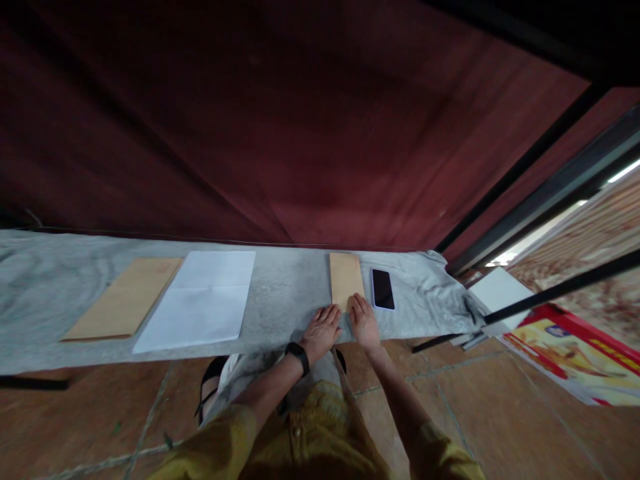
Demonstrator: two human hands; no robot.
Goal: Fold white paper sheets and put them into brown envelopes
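Note:
A narrow brown paper envelope (345, 277) lies flat on the grey cloth, its long side running away from me. My left hand (323, 328), with a dark band on the wrist, rests its outstretched fingers at the envelope's near left corner. At the near right corner, my right hand (365, 321) lays its fingers on the paper. Both hands are close together, palms down, and partly cover the envelope's near end. Just right of the right hand lies a phone (383, 289) with a dark screen and a pale edge.
On the left, white paper sheets (205, 300) with a crease across them lie beside larger brown envelopes (125, 298). Grey cloth (285, 283) covers the narrow table. A dark red curtain (280, 133) hangs behind it. A red and yellow box (575, 353) sits at the right, near black metal bars (530, 153).

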